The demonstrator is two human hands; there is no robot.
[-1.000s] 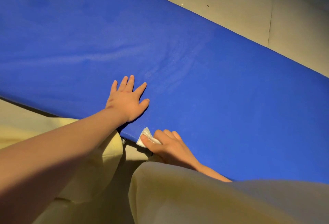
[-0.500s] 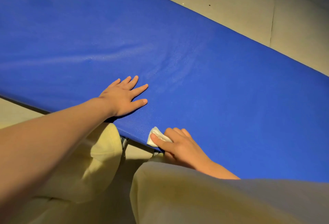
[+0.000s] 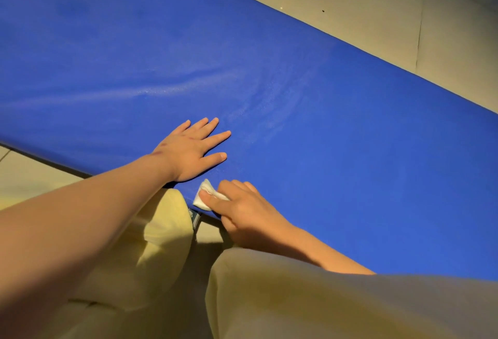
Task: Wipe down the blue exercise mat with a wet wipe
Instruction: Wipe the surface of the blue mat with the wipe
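The blue exercise mat [image 3: 323, 128] runs across the head view from upper left to lower right, with faint damp streaks on it. My left hand [image 3: 192, 150] lies flat on the mat near its front edge, fingers straight and spread. Just to its right, my right hand [image 3: 242, 209] holds a small folded white wet wipe [image 3: 204, 197] against the mat's front edge, thumb on top of the wipe and fingers curled over it. Most of the wipe is hidden under the hand.
Pale floor tiles [image 3: 377, 10] show beyond the mat's far edge and at the left [image 3: 24, 171]. My knees in light yellow trousers [image 3: 296, 298] fill the bottom, close against the mat's front edge.
My right hand with the wipe has slid a little along the mat's front edge, closer to my left hand. My left hand stayed flat on the mat, its fingers now pointing more rightward.
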